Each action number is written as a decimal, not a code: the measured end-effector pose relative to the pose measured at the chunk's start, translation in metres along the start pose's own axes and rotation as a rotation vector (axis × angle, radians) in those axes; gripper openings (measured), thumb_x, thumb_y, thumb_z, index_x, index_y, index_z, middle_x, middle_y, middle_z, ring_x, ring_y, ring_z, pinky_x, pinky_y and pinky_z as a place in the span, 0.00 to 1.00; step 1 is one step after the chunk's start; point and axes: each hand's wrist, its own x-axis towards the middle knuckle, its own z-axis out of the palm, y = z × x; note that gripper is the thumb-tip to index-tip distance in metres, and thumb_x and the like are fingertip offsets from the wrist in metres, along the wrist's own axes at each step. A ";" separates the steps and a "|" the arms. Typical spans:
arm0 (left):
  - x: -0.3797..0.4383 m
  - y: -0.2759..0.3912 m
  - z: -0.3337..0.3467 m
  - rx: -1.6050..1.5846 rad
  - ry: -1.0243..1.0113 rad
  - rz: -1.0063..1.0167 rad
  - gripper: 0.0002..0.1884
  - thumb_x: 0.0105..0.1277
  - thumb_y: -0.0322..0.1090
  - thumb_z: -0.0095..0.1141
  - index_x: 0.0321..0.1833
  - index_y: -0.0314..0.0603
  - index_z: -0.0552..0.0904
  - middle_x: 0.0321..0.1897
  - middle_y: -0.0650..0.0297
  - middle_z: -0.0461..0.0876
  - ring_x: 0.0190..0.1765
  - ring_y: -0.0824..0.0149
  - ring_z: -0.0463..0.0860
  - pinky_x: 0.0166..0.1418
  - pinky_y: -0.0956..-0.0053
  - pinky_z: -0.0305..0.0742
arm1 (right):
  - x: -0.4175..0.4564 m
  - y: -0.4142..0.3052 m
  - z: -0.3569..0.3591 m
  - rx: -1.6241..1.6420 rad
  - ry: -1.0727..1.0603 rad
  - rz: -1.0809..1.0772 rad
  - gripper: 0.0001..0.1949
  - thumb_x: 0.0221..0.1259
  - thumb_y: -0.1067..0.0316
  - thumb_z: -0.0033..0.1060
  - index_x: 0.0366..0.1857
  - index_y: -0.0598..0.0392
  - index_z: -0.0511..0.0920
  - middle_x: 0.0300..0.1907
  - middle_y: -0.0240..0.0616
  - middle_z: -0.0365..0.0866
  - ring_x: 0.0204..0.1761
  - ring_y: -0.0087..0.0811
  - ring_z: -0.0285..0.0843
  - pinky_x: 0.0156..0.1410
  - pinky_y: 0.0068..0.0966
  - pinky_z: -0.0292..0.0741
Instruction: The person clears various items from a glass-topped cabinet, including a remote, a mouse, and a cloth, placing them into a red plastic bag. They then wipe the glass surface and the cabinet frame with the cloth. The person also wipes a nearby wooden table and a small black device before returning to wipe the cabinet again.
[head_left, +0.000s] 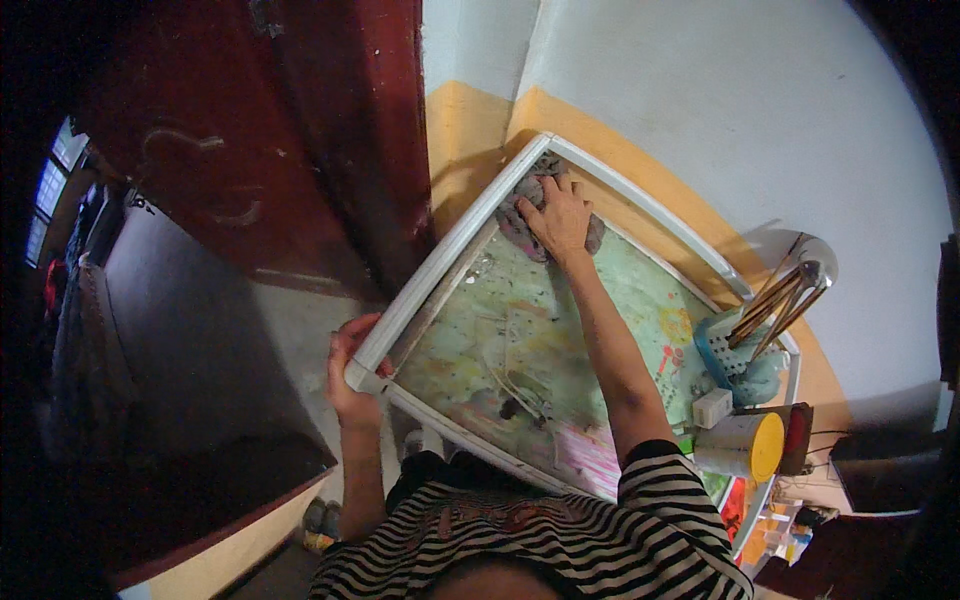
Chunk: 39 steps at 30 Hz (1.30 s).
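Observation:
My right hand (561, 219) presses on a crumpled grey cloth (517, 225) in the far corner of a table, its fingers spread and bent over the fabric. Below them is the tabletop (465, 345), greenish and marked with stains, dark specks and faded prints. A pale raised rail (457, 244) runs around the table's edge. At the near left corner my left hand (352, 375) is wrapped around this rail, the thumb side partly hidden behind it.
To the right stand a blue-and-clear basket (716, 352) of chopsticks and a ladle (817, 262), a small white box (712, 408) and a can with a yellow lid (739, 448). Walls (675, 90) meet behind the far corner. A dark red door (345, 150) is at left.

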 end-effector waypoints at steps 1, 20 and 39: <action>-0.001 0.001 0.002 -0.002 -0.017 0.013 0.27 0.71 0.52 0.31 0.50 0.35 0.77 0.29 0.64 0.77 0.22 0.73 0.70 0.26 0.78 0.62 | 0.002 -0.004 -0.001 -0.030 -0.064 0.045 0.24 0.44 0.51 0.65 0.46 0.51 0.78 0.49 0.42 0.73 0.53 0.48 0.69 0.53 0.43 0.70; 0.010 -0.002 -0.019 -0.044 -0.264 -0.142 0.23 0.72 0.49 0.29 0.54 0.40 0.72 0.47 0.51 0.81 0.21 0.76 0.68 0.27 0.82 0.64 | -0.130 0.075 -0.128 -0.087 0.353 0.374 0.23 0.48 0.57 0.65 0.47 0.58 0.76 0.46 0.47 0.76 0.49 0.48 0.70 0.53 0.40 0.69; 0.011 0.003 -0.014 0.001 -0.370 -0.092 0.24 0.70 0.48 0.26 0.52 0.37 0.72 0.43 0.50 0.82 0.22 0.75 0.70 0.26 0.83 0.65 | 0.010 0.018 0.001 0.085 -0.055 0.185 0.18 0.45 0.58 0.63 0.38 0.58 0.77 0.38 0.49 0.79 0.45 0.50 0.75 0.49 0.43 0.72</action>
